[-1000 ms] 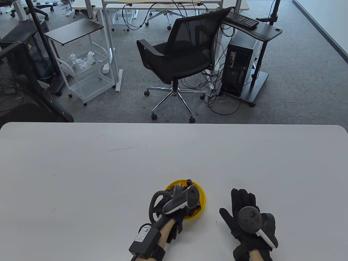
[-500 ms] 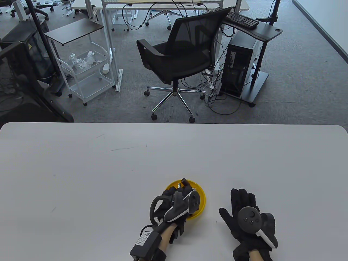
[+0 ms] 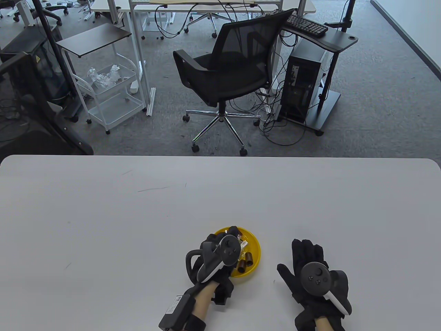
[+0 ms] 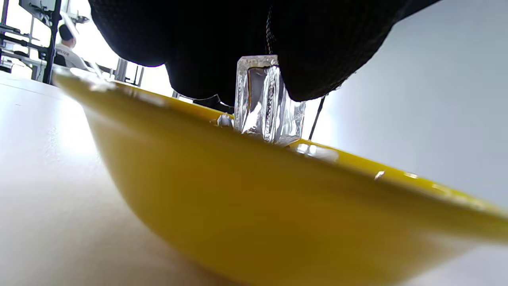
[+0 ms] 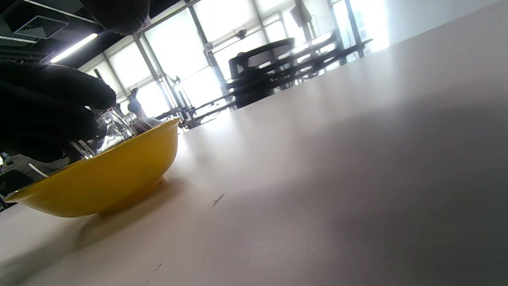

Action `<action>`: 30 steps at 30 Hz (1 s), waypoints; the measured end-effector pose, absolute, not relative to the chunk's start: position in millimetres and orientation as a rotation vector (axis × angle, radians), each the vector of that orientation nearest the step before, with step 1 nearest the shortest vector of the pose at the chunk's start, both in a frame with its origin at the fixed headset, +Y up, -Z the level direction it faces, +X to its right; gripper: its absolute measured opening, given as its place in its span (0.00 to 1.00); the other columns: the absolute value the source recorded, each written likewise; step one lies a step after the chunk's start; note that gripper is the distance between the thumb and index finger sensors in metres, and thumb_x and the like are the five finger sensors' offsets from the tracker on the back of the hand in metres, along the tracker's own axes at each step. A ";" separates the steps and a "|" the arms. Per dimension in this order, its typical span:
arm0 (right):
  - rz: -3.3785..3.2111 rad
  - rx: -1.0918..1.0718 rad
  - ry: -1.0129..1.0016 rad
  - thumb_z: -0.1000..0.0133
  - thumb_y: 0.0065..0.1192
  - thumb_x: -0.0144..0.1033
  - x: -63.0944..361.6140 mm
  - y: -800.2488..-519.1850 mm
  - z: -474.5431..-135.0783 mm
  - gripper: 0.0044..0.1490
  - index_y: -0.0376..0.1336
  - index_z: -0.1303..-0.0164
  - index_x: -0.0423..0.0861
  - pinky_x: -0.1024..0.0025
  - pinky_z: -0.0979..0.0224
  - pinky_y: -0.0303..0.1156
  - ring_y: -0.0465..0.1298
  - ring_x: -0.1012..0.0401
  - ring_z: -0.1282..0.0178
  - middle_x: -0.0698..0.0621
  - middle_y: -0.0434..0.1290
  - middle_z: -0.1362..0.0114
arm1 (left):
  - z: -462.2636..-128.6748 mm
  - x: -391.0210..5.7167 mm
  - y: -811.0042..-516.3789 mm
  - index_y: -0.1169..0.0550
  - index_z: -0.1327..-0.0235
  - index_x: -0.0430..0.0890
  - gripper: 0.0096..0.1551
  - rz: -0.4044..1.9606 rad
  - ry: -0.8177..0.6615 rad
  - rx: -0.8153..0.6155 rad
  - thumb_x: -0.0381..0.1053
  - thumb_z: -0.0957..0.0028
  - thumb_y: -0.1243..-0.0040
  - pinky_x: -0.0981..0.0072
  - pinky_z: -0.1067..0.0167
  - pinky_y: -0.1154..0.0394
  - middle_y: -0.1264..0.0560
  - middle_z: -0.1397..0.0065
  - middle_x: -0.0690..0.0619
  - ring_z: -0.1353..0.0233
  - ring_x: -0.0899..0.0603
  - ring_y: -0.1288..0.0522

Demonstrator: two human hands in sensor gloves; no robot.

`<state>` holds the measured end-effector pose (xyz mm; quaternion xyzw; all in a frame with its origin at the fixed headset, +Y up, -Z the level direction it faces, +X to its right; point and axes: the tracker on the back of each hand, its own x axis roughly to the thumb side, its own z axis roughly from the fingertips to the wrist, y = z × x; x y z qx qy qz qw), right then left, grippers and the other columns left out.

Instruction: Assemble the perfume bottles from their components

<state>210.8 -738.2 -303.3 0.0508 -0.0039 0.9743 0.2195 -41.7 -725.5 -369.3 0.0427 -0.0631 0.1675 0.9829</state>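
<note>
Clear glass bottle (image 4: pixel 265 107), square-sided, pinched by left hand (image 3: pixel 220 257) over yellow bowl (image 3: pixel 254 245); right hand (image 3: pixel 311 272) flat, empty.

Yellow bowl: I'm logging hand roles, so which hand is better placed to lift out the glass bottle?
Left hand: its fingers already grip the glass bottle over the yellow bowl; right hand rests flat beside it.

bowl (image 3: pixel 254 244) on table (image 3: pixel 103 224), caps (image 3: pixel 245 261) inside bowl
</note>
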 end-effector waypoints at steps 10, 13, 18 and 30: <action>2.701 0.141 -0.017 0.31 0.44 0.56 210.4 -738.0 -302.9 0.48 0.31 0.16 0.43 0.29 0.26 0.42 0.33 0.32 0.19 0.35 0.33 0.12 | -356.8 -62.8 -701.3 0.37 0.22 0.54 0.36 0.550 -0.166 0.175 0.51 0.43 0.39 0.53 0.43 0.20 0.28 0.29 0.48 0.40 0.43 0.17; 2.700 0.138 -0.021 0.31 0.44 0.56 210.9 -737.8 -302.8 0.48 0.31 0.16 0.42 0.29 0.26 0.42 0.33 0.32 0.19 0.35 0.33 0.12 | -351.7 -72.1 -699.1 0.39 0.20 0.49 0.36 0.609 -0.197 0.185 0.49 0.42 0.41 0.52 0.42 0.20 0.30 0.29 0.44 0.39 0.41 0.18; 2.706 0.129 -0.023 0.31 0.44 0.56 211.7 -737.9 -302.7 0.48 0.31 0.16 0.42 0.29 0.26 0.42 0.33 0.32 0.19 0.35 0.33 0.12 | -343.2 -92.2 -699.1 0.40 0.20 0.44 0.38 0.720 -0.252 0.186 0.47 0.43 0.40 0.54 0.42 0.18 0.32 0.29 0.40 0.38 0.39 0.19; 2.730 0.088 -0.029 0.31 0.45 0.55 214.3 -737.6 -301.6 0.48 0.32 0.16 0.42 0.29 0.26 0.42 0.34 0.32 0.19 0.35 0.33 0.12 | -332.1 -137.9 -726.1 0.37 0.22 0.41 0.41 0.836 -0.202 0.164 0.48 0.48 0.34 0.52 0.41 0.18 0.32 0.31 0.40 0.37 0.38 0.21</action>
